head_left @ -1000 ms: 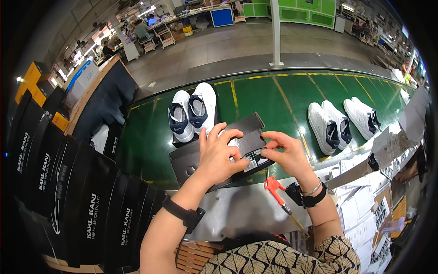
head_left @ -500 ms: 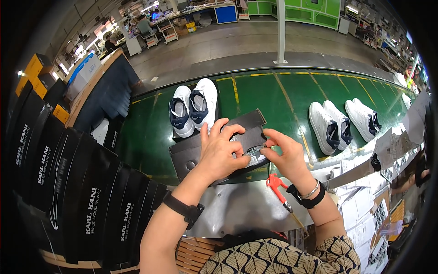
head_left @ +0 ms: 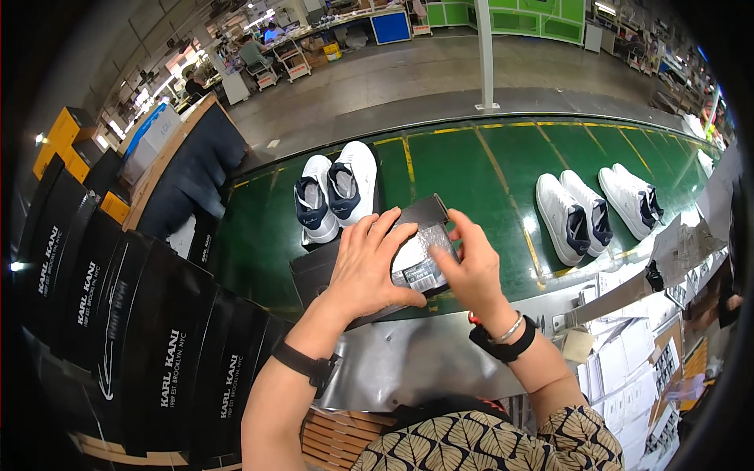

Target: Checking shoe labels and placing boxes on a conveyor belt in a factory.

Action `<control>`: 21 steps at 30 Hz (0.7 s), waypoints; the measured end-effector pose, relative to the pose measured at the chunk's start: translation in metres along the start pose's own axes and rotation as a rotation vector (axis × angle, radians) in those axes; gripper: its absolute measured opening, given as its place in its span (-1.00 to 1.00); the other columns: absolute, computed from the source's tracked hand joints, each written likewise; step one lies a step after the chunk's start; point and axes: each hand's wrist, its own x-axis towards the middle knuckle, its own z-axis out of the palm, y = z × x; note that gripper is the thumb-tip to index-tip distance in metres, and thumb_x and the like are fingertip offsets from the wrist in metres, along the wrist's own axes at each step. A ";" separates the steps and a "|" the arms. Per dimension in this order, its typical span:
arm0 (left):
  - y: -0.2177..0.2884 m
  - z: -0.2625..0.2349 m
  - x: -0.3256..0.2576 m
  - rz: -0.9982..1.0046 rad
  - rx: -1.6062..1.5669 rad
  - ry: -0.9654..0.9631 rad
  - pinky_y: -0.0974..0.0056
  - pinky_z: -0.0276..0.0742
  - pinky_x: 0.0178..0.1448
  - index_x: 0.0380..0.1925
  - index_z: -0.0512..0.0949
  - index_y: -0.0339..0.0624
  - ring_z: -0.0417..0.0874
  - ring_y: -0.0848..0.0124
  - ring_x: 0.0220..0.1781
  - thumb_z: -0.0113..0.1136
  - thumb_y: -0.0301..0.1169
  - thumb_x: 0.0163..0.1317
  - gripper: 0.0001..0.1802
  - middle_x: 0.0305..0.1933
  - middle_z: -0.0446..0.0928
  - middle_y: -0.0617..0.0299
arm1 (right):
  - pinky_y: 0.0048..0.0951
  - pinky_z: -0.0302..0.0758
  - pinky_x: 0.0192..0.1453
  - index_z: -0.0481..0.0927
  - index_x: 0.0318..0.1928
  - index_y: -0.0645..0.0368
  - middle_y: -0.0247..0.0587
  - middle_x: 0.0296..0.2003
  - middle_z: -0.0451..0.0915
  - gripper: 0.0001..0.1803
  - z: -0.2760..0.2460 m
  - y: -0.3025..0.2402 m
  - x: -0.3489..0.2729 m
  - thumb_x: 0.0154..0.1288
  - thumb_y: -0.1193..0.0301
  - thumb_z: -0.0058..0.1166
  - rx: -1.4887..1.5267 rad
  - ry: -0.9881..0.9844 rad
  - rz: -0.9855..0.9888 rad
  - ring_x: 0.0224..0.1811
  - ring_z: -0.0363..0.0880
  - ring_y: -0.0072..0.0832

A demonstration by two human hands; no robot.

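A black shoebox (head_left: 312, 275) sits at the near edge of the green work surface, tilted toward me. On its end is a shiny label (head_left: 419, 275) with a barcode, partly covered by my fingers. My left hand (head_left: 363, 267) grips the box from the left, its fingers spread over the top and its thumb low beside the label. At the box's right end, my right hand (head_left: 473, 271) is closed on it, fingers at the far corner and thumb pressed on the label. Just behind the box stands a pair of white sneakers (head_left: 357, 177) with navy heels.
More white sneakers (head_left: 564, 220) lie to the right on the green surface (head_left: 463, 180). Large black shoeboxes (head_left: 169, 345) are stacked at my left. Sheets of printed labels (head_left: 628, 369) cover the lower right. A metal ledge (head_left: 416, 365) runs before me.
My right hand has moved left and down, its thumb now pressing on the label. My left thumb has dropped lower, so more of the label shows. The red air gun is now mostly hidden.
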 end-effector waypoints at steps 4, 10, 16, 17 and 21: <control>-0.007 0.007 0.003 -0.047 -0.037 0.075 0.09 0.12 0.26 0.04 0.40 -0.05 0.25 0.10 0.23 0.37 -0.13 -0.21 -0.28 0.22 0.27 0.05 | -0.59 0.44 -0.35 0.40 0.05 0.28 -0.27 -0.39 0.51 -0.59 -0.003 0.021 -0.006 0.17 0.46 0.10 0.389 -0.062 0.213 -0.48 0.47 -0.64; -0.016 0.011 0.004 -0.017 0.011 0.212 0.17 0.34 0.09 -0.08 0.47 -0.14 0.46 0.07 0.01 0.25 -0.34 0.00 -0.58 0.01 0.46 0.04 | -0.60 0.45 -0.30 0.46 -0.03 0.26 -0.28 -0.39 0.53 -0.67 -0.020 0.091 -0.034 0.20 0.40 0.06 0.409 -0.142 0.512 -0.44 0.48 -0.62; -0.009 -0.007 0.005 0.038 0.097 0.324 0.19 0.37 0.01 -0.18 0.45 -0.27 0.48 0.12 -0.09 0.18 -0.56 0.01 -0.69 -0.13 0.48 0.03 | -0.21 0.29 0.12 0.47 -0.10 0.13 -0.06 -0.09 0.41 -0.60 -0.076 0.179 -0.048 -0.02 0.38 0.12 -0.419 -0.096 0.384 0.04 0.31 -0.11; -0.011 -0.010 0.009 0.018 0.093 0.362 0.22 0.37 0.02 -0.17 0.43 -0.29 0.47 0.15 -0.10 0.15 -0.57 0.05 -0.71 -0.12 0.47 0.03 | -0.21 0.28 0.14 0.47 -0.10 0.14 -0.04 -0.06 0.40 -0.59 -0.085 0.195 -0.048 -0.04 0.39 0.14 -0.488 -0.018 0.385 0.04 0.30 -0.09; -0.014 -0.003 0.041 0.036 0.125 0.587 0.15 0.37 -0.03 -0.19 0.44 -0.26 0.48 0.07 -0.09 0.17 -0.50 0.08 -0.74 -0.10 0.46 0.01 | -0.17 0.27 0.16 0.44 -0.04 0.13 0.00 0.00 0.35 -0.53 -0.117 0.249 -0.037 -0.06 0.37 0.12 -0.752 0.189 0.528 0.07 0.29 -0.06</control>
